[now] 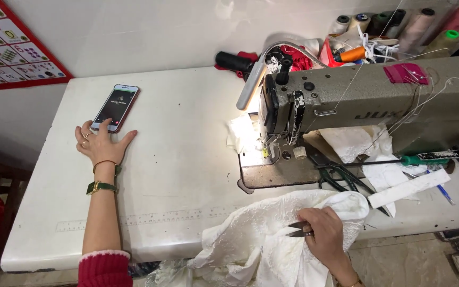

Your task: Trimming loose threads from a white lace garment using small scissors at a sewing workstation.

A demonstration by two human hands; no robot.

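I am in a sewing workshop. In front of me a big grey sewing machine [367, 101] sits on a long white table [176, 175] with its little lamp [252, 87] shining down. Lots of thread spools [399, 24] stand behind it, white cloth [261, 239] lies in a heap by me, and green scissors [346, 180] rest by the machine.

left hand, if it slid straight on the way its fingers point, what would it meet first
The left hand lies flat on the white table, fingers pointing up and away. The smartphone lies right at its fingertips, apparently already touched, so it would meet that first.
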